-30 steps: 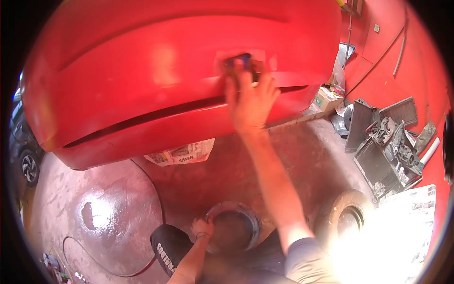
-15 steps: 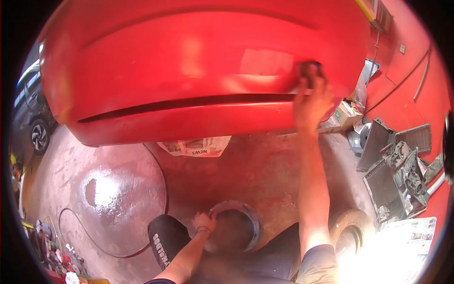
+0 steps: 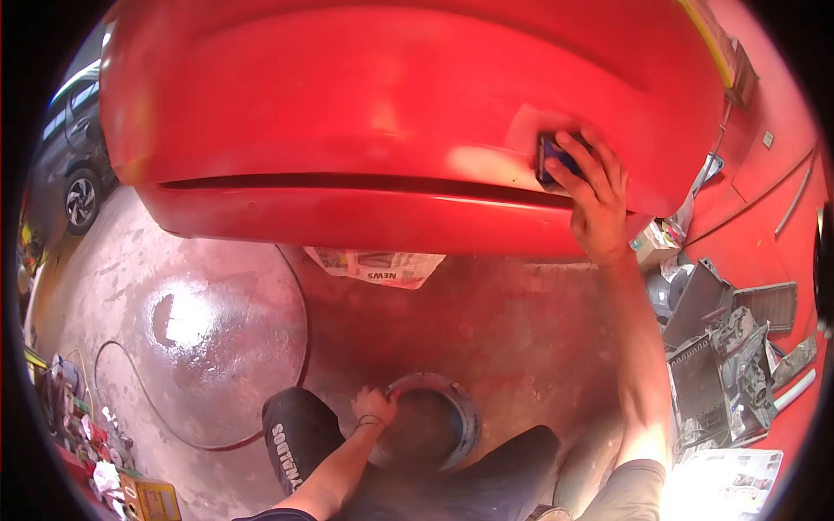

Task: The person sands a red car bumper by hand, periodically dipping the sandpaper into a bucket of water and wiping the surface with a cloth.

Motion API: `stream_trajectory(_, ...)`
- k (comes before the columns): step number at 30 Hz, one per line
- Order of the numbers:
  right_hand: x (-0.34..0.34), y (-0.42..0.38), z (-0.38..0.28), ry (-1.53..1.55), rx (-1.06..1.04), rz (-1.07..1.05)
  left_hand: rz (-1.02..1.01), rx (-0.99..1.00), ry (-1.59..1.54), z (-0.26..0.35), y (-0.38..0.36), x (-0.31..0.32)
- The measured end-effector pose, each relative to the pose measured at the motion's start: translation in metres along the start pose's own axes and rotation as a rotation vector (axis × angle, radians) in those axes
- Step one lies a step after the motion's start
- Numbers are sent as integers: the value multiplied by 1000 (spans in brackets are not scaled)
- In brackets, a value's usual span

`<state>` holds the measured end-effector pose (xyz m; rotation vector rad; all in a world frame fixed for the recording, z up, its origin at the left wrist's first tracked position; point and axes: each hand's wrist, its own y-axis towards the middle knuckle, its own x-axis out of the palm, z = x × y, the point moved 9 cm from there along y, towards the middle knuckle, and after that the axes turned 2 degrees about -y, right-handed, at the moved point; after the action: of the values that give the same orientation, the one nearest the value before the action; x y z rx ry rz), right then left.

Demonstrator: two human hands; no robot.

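A large glossy red car bumper (image 3: pixel 330 113) fills the top of the view, with a long dark slot low across it. Against its right part, just above the slot's end, my right hand (image 3: pixel 601 195) presses a small dark block (image 3: pixel 547 165), fingers bent over it. The block's underside is hidden. Down between my knees is a round bucket (image 3: pixel 470 417) with a grey, murky inside. My left hand (image 3: pixel 375 406) is closed on the left of its rim.
Newspaper (image 3: pixel 382 267) hangs below the bumper. A thin hose (image 3: pixel 143 395) curves over the wet floor at left. Radiators and car parts (image 3: pixel 708 369) are piled at right, near a cardboard box (image 3: pixel 653 246). A dark car (image 3: pixel 74 156) stands at far left.
My right hand and the block have shifted slightly right and down in view, as the view itself moved. My left hand keeps its place on the bucket rim.
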<state>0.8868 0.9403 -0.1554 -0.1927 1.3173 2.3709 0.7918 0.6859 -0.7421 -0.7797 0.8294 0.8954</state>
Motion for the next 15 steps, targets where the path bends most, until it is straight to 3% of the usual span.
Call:
stream_trajectory(4, -1, 47, -15, 36, -78, -39, -27, -9, 22, -11, 2, 10)
stream_trajectory(9, -14, -1, 16, -8, -51, -51, 29, -3, 21, -4, 1, 2)
stream_trajectory(15, -3, 61, -37, -33, -120, -55, 25, 7, -36, -5, -8, -3)
